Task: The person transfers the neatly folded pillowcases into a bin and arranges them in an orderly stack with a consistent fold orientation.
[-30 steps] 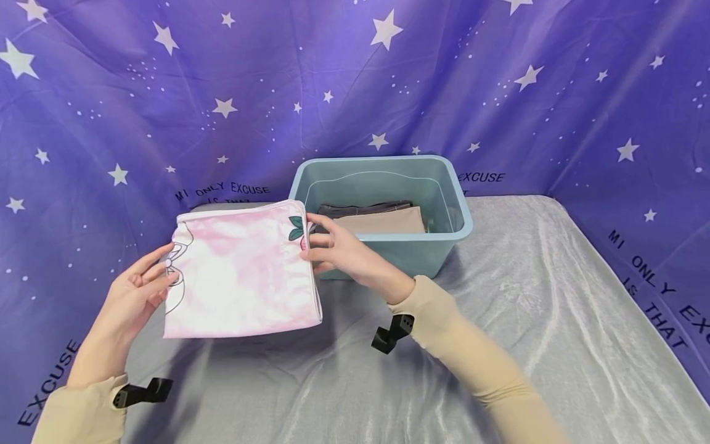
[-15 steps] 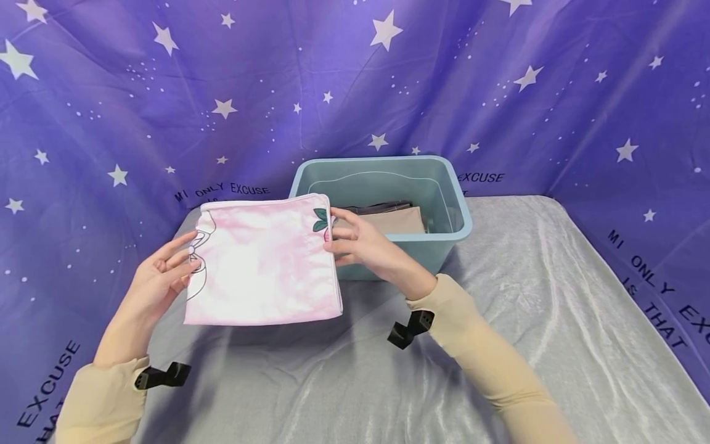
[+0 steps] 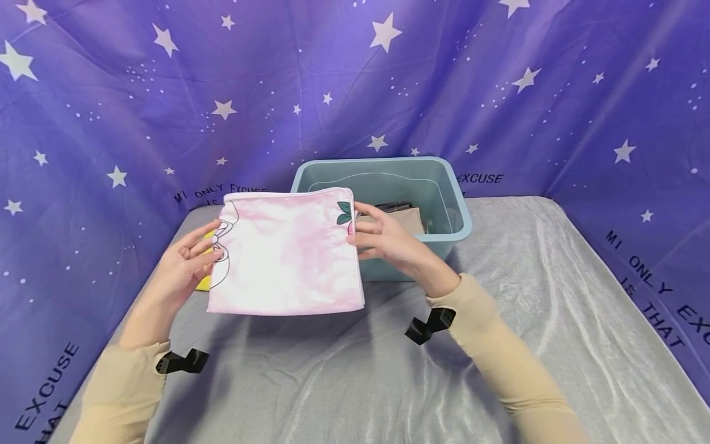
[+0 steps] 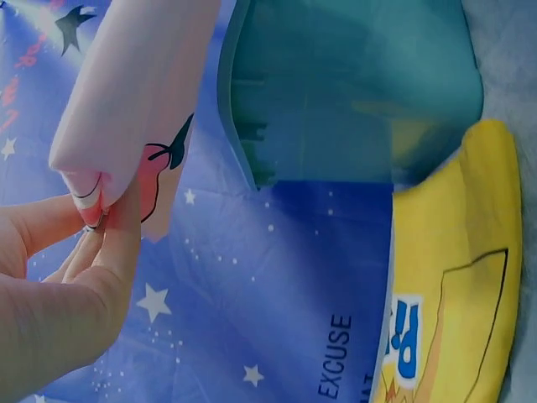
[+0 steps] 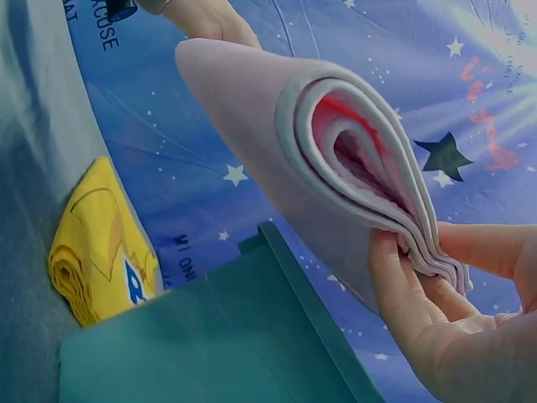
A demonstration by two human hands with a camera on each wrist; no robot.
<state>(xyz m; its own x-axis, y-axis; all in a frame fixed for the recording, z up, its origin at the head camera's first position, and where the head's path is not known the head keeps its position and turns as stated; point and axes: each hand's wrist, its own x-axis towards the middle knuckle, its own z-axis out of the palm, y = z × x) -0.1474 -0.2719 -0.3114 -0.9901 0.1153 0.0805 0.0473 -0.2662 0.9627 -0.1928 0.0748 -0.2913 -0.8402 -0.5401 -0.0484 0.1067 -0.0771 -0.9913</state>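
Note:
A folded pink and white cloth (image 3: pixel 288 253) with a bow outline and green leaves printed on it is held up over the table. My left hand (image 3: pixel 180 265) pinches its left edge between thumb and fingers. Its opposite edge is gripped by my right hand (image 3: pixel 396 243). In the right wrist view, several rolled layers of the cloth (image 5: pixel 361 168) show at that end, with a thumb on one side and fingers on the other. The cloth overlaps the left front of a blue-green bin (image 3: pixel 435 237) in the head view.
Inside the bin lie a beige folded cloth (image 3: pixel 412 219) and a dark folded one (image 3: pixel 396 207). Behind my left hand, a yellow folded cloth (image 3: pixel 204 283) with printing lies on the grey table cover (image 3: pixel 499 345), left of the bin. A purple star-patterned curtain (image 3: pixel 333 74) hangs behind.
Both hands have carried the pink cloth to the right and slightly up, so it now covers more of the bin. The yellow cloth has come into sight behind its left edge.

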